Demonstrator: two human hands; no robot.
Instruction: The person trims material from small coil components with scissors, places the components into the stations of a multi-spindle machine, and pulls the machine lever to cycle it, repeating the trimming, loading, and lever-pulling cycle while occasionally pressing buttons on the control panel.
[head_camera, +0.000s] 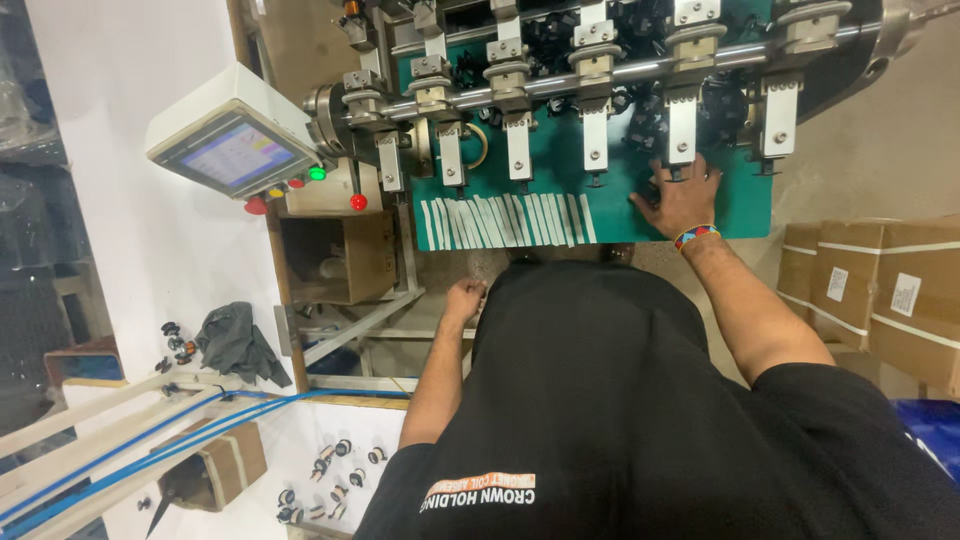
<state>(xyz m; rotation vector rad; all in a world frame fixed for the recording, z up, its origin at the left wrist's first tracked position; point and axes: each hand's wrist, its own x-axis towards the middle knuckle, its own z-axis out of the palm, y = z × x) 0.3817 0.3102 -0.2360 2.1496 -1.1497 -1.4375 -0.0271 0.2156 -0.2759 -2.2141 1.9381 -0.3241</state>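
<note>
Spanning the green desk (740, 215): winding machine (600, 70), 6 heads. Right hand (680, 200), fingers spread, rests on small black parts (645, 190) beneath 1 head, a pinch risk. Left hand (463, 298), loosely curled and holding nothing, hangs below the near edge. White strips (505, 220) could scatter.

Bright overhead light, edges prob. warped.

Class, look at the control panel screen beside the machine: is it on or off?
On: the screen glows with coloured blocks.
</note>
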